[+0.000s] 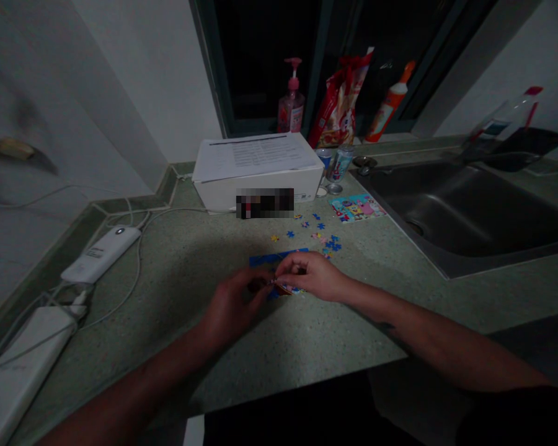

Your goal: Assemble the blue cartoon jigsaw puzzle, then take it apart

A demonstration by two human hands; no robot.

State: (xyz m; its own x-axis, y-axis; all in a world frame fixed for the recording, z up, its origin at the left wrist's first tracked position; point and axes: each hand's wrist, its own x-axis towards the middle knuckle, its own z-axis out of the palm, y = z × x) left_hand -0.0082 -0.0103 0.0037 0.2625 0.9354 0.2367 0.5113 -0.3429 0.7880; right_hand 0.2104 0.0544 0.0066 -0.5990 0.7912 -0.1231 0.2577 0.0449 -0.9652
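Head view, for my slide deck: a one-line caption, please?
Left hand and right hand pinch a jigsaw piece over a blue puzzle.

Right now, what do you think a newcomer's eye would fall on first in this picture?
The left hand and right hand come first, meeting mid-counter around a small reddish piece over a blue jigsaw puzzle. Just beyond, loose blue and yellow puzzle pieces lie before a white box topped with printed papers. To the right sits a steel sink.
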